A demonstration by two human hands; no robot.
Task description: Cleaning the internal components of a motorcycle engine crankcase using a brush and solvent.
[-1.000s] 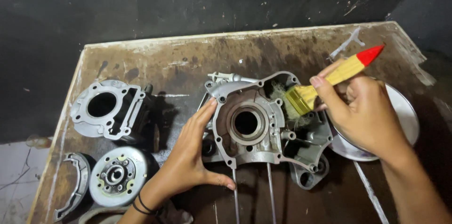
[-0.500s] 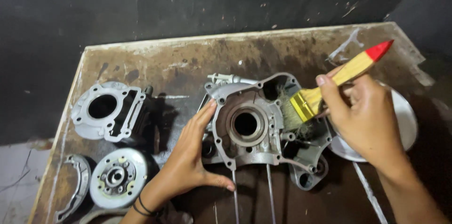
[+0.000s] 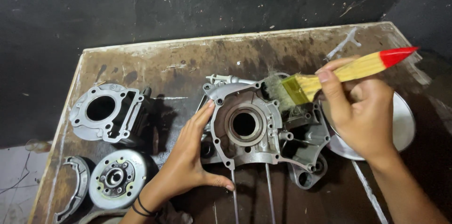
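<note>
A grey metal engine case [image 3: 256, 127] with a round bore lies in the middle of a stained wooden board [image 3: 188, 59]. My left hand [image 3: 188, 158] rests flat against the case's left edge, thumb along its lower rim. My right hand [image 3: 360, 111] grips a paintbrush [image 3: 329, 78] with a pale wooden handle and red tip. Its bristles touch the upper right rim of the case.
A metal cylinder block [image 3: 106, 113] lies at the board's left. Below it sit a round rotor [image 3: 117, 177] and a curved metal shoe [image 3: 75, 184]. A shiny metal bowl [image 3: 400, 125] is partly hidden under my right hand. Two thin rods [image 3: 233, 195] run toward the front edge.
The brush has moved leftward and up along the case's upper right rim, its handle now tilted flatter. My left hand stays on the case.
</note>
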